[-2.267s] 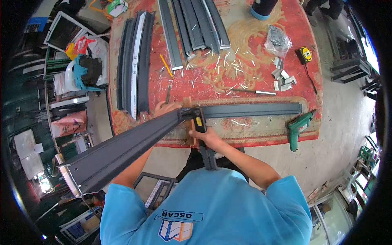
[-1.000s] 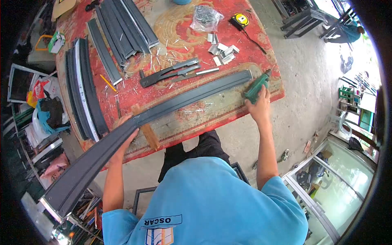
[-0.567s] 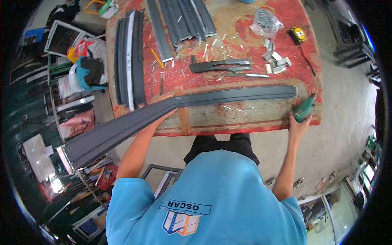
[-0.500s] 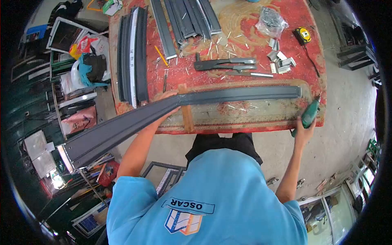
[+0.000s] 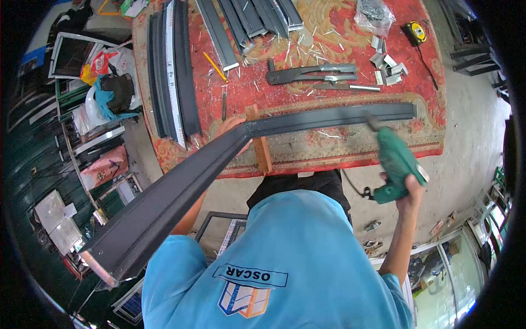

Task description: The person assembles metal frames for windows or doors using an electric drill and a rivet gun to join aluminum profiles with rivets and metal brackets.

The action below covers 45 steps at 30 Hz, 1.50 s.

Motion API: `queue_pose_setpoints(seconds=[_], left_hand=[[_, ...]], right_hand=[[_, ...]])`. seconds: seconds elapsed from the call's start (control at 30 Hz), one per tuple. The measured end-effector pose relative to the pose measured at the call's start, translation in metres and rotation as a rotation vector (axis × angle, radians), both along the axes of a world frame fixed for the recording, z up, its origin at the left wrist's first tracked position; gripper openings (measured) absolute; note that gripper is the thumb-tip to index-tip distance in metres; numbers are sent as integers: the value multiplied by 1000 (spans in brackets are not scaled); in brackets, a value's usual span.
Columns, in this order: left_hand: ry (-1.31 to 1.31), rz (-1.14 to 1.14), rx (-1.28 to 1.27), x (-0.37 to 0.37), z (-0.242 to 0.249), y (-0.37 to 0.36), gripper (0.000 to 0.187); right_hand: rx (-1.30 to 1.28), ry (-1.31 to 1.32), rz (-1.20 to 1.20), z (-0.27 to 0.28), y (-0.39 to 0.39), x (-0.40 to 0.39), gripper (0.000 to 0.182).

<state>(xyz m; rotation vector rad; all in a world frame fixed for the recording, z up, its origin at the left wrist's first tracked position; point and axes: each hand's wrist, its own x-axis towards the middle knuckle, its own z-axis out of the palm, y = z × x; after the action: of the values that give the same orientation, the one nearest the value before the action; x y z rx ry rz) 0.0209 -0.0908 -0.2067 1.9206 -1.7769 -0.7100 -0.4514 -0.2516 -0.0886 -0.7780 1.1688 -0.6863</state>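
My left hand (image 5: 233, 127) is wrapped round the corner of a dark grey metal profile frame (image 5: 170, 189), part of its fingers hidden beneath. One leg of the frame lies along the near side of the table; the other juts out past the table edge toward my left side. A wooden strip (image 5: 262, 148) sits under the frame by the corner. In my right hand (image 5: 410, 193) is a green power drill (image 5: 395, 159), gripped by its handle. The drill's front end points at the frame's right leg and overlaps it in this view. A cord trails from the handle.
On the red patterned table cover (image 5: 203, 66) lie a hand riveter (image 5: 312, 73), a knife-like tool (image 5: 350, 87), metal brackets (image 5: 388, 67), a tape measure (image 5: 414, 33), a pencil (image 5: 215, 67) and a bag of small parts (image 5: 375, 15). More grey profiles (image 5: 174, 77) lie at the left.
The drill has been lifted from the table's right edge and swung left toward the frame. The frame's left leg has come up and nearer, with my left hand still at the corner.
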Motion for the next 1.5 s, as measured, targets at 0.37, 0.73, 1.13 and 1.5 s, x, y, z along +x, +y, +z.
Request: queue_pose_setpoints(seconds=[0.37,0.73,1.13,1.5], left_hand=[[-199,-232,1,29,-15,-7,63],[-292,-202,102,24,-5,-12,35],[-142,-163,115,28,-14,-5,61],[-114,-153,202,26,-7,-6,46]], right_hand=[[207,145,598,-46,-27,158,58],[138,150,737,-61,-38,179,48],[181,111,810,-68,-40,176,44],[192,120,872,-69,-48,179,45]])
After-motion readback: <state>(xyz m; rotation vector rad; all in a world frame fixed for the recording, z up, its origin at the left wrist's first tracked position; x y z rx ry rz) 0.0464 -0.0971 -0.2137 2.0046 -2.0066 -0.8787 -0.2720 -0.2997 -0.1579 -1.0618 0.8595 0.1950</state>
